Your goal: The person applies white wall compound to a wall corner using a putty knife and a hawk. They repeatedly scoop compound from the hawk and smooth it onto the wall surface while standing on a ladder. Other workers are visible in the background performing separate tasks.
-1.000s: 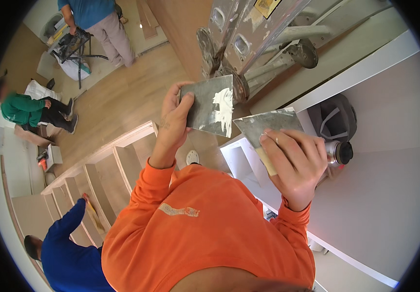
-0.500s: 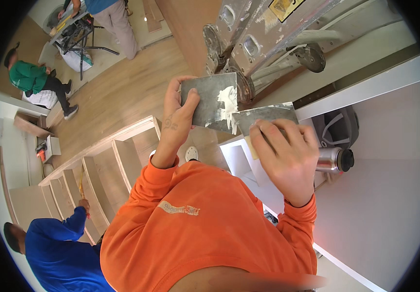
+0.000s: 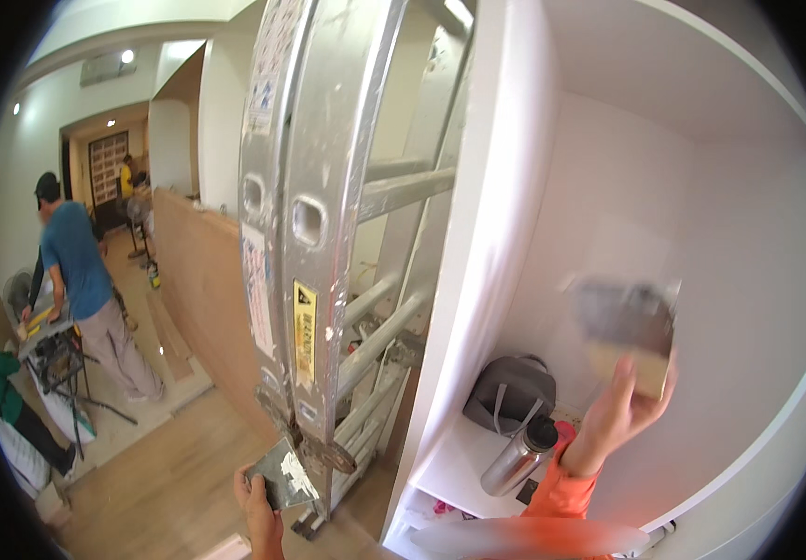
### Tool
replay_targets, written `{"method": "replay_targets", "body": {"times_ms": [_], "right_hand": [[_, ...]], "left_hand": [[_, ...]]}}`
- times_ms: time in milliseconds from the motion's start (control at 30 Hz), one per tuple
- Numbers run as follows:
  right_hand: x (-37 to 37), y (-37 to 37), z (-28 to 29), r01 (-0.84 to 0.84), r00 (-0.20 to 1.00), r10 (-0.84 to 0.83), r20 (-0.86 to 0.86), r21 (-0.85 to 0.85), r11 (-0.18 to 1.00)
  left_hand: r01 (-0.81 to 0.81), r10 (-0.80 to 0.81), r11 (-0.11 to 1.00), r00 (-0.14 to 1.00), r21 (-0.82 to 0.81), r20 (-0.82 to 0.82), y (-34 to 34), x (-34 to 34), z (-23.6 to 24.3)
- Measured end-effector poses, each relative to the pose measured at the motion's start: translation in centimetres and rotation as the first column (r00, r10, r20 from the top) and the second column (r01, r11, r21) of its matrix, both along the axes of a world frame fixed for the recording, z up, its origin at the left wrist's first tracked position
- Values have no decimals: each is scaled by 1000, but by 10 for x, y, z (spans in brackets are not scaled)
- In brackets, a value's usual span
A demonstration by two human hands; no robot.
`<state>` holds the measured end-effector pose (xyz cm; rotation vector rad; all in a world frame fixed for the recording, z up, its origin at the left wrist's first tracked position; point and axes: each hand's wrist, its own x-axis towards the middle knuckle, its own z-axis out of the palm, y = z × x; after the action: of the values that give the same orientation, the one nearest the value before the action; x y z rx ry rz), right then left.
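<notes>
My left hand grips a flat grey plate, its thumb lying across the face. A patch of white putty sticks to the plate near one edge. Raised inside a white cabinet, my right hand is closed round the beige handle of a wide putty knife. The knife's grey blade points up and is blurred. Whether it touches the cabinet's inner wall, I cannot tell.
An aluminium ladder stands just left of the cabinet. On the cabinet's shelf are a grey bag and a steel bottle. Several people are farther left, one in a blue shirt by a work stand.
The view has swung up and right to the ladder and cabinet. The putty knife has left the plate and risen into the cabinet with my right hand. My left hand still holds the plate.
</notes>
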<state>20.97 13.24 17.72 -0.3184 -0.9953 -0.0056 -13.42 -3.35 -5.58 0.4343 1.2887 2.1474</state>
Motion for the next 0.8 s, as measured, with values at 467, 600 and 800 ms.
{"method": "replay_targets", "body": {"times_ms": [467,600,800], "right_hand": [[-36,86,229,247,889,-373,268,405,880],[-38,101,241,301,862,-446,241,465,833],[-42,122,249,420,790,-582,193,521,743]], "left_hand": [[-114,115,993,990,18,-81,-6,1,-1],[-106,109,993,991,42,-75,-7,-3,-11],[-151,154,985,988,78,-30,-5,6,-3]]}}
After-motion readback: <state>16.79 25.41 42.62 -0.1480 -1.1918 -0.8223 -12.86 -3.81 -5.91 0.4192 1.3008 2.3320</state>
